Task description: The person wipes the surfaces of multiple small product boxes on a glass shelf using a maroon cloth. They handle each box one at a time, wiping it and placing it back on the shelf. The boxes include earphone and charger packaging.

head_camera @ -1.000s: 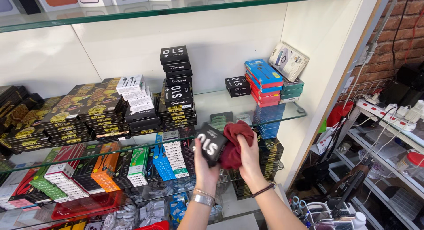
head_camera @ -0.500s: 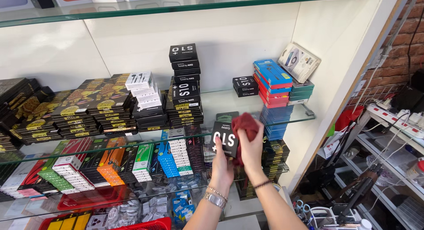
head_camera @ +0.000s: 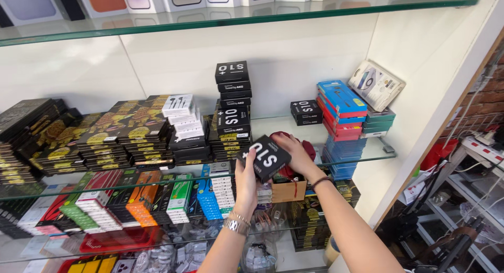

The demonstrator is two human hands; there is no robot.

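Observation:
Both my hands hold a small black box with white lettering in front of the middle glass shelf. My left hand, with a metal watch on the wrist, grips the box from below. From the right, my right hand holds the box's upper edge and has a dark red cloth bunched under its palm. Just behind the box stands a tall stack of similar black boxes.
Stacks of black-and-gold boxes, white boxes and red and blue boxes fill the middle shelf. Coloured packs line the lower shelf. A white side panel closes the right; cables and power strips lie beyond it.
The black box and red cloth rose from below shelf level and moved toward the tall black stack. My right hand shifted from wiping the box to holding its upper edge.

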